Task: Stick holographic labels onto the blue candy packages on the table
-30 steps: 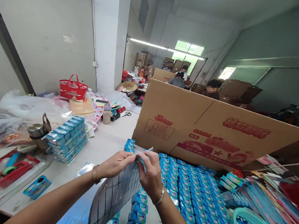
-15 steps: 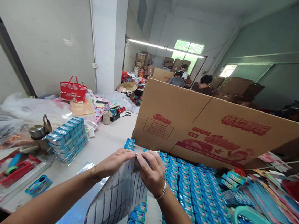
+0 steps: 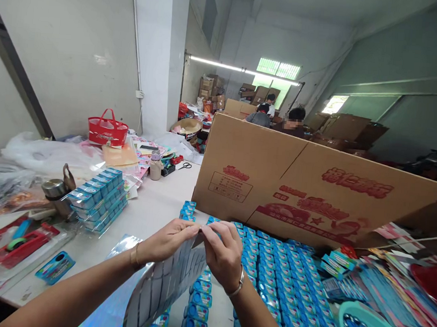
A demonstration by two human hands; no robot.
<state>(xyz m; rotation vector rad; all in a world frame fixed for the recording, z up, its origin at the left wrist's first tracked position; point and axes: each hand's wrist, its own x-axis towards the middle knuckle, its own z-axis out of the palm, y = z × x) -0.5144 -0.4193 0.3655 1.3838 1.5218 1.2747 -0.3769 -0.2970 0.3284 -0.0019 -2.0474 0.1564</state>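
Observation:
My left hand (image 3: 171, 238) pinches the upper edge of a sticker sheet (image 3: 163, 285), whose grid of pale rectangles hangs down in a curve. Close against it, my right hand (image 3: 222, 249) has thumb and fingers pressed together at the sheet's top corner. What lies between the fingertips is partly hidden. Under the sheet, shiny holographic film (image 3: 107, 296) lies on the table. A column of small blue boxes (image 3: 196, 313) runs below my hands. Many rows of similar blue boxes (image 3: 284, 284) fill the table to the right.
A tall cardboard panel (image 3: 263, 172) stands behind the boxes. On the left are wrapped box stacks (image 3: 98, 199), a steel flask (image 3: 55, 191), and a red tape dispenser (image 3: 25, 246). A turquoise basin (image 3: 346, 314) sits at right. People (image 3: 292, 123) are beyond the panel.
The sheet has shifted and curls more toward the left, uncovering more of the blue box column. Both hands stay together at its top edge.

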